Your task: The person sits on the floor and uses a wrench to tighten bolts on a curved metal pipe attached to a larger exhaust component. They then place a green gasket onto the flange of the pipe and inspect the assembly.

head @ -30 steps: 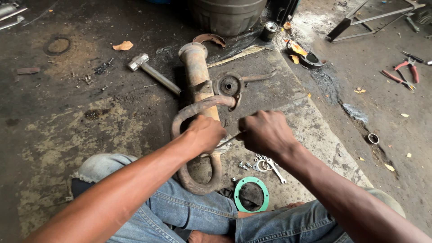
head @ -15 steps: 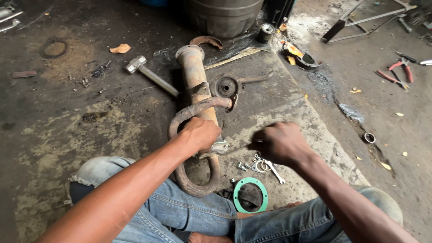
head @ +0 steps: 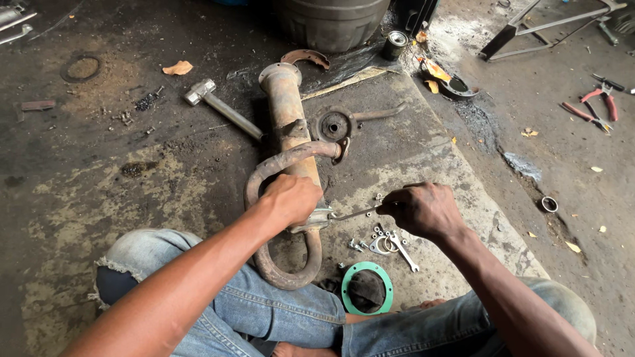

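A rusty exhaust pipe [head: 286, 99] lies on the concrete floor, its bent tube [head: 289, 270] curling back toward my knees. My left hand [head: 291, 198] grips the pipe near a metal clamp flange [head: 316, 219]. To the right of it, my right hand [head: 423, 210] is closed on a slim spanner [head: 354, 213] whose tip reaches the flange. Small nuts, washers and another spanner [head: 387, 243] lie just below my right hand. A green ring gasket [head: 367, 288] rests by my leg.
A hammer [head: 221, 109] lies left of the pipe. A round disc with a lever [head: 337, 125] sits to its right. A dark drum [head: 331, 23] stands at the back. Red pliers [head: 595, 106], a small ring [head: 549, 203] and a metal frame [head: 536, 23] lie at right.
My right hand has moved right, away from my left hand, drawing the spanner out along the flange. My left hand stays on the pipe.
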